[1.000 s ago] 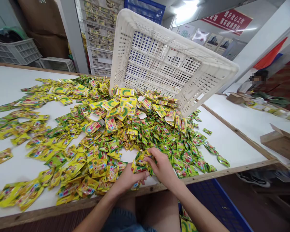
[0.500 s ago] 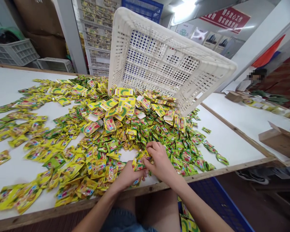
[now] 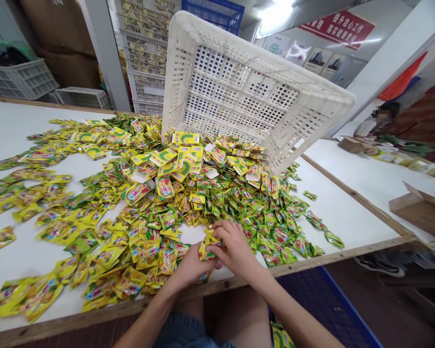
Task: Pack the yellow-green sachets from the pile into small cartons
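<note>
Near the table's front edge, my left hand (image 3: 194,266) is closed around a small yellow-and-green carton (image 3: 204,252), partly covered by the fingers. My right hand (image 3: 234,245) meets it from the right, its fingers curled over a yellow candy packet (image 3: 210,237) at the carton's upper end. How far the packet reaches into the carton is hidden. Around both hands lie heaps of candy packets, mostly yellow ones (image 3: 145,249) to the left and green ones (image 3: 279,234) to the right. Flat yellow cartons (image 3: 165,187) rest on the pile beyond the hands.
A white plastic crate (image 3: 239,92) stands tipped on its side behind the pile, its mouth facing me. An open cardboard box (image 3: 420,210) sits at the right. Below the table is a blue crate (image 3: 329,304). Stacked crates (image 3: 148,53) and a person (image 3: 384,116) are farther back.
My right hand has shifted slightly left and down, closer to my left hand. The yellow packet and the carton are now pressed together between the fingers.
</note>
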### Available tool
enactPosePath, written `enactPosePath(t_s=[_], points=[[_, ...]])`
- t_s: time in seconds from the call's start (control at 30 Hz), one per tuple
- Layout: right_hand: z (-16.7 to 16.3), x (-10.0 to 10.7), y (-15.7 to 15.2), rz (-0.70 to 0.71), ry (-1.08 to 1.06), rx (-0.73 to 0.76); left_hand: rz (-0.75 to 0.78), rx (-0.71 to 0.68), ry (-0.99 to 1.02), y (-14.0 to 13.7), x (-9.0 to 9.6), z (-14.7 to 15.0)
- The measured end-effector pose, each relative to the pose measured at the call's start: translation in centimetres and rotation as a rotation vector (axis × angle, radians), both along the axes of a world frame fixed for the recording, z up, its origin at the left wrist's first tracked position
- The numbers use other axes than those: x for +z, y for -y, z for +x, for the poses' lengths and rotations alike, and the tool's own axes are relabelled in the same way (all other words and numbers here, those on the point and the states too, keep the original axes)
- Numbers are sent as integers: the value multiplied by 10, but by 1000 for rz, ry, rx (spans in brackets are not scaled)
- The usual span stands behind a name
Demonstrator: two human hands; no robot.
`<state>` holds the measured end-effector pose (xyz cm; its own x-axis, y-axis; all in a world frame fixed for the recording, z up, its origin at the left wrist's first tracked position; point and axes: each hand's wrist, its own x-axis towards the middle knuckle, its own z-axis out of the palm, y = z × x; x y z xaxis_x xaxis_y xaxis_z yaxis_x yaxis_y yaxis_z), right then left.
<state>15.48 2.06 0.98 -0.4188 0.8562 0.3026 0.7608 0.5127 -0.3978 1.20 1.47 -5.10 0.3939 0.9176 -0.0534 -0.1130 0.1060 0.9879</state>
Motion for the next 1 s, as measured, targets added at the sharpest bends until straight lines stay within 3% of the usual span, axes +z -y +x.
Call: enactPosePath(t_s=[0.17,0.4,0.73,1.0], points=[[14,-2,-1,8,4,5,-44,-12,-47,1,-4,-3],[11,-23,-4,50,-97,-18,-73,67,-25,3,-9,-5],[32,2,-10,-241,-38,165,-77,38,48,6,-7,-4],[19,-3,-12,-144,41,91,-38,80,27,5,-8,-5]])
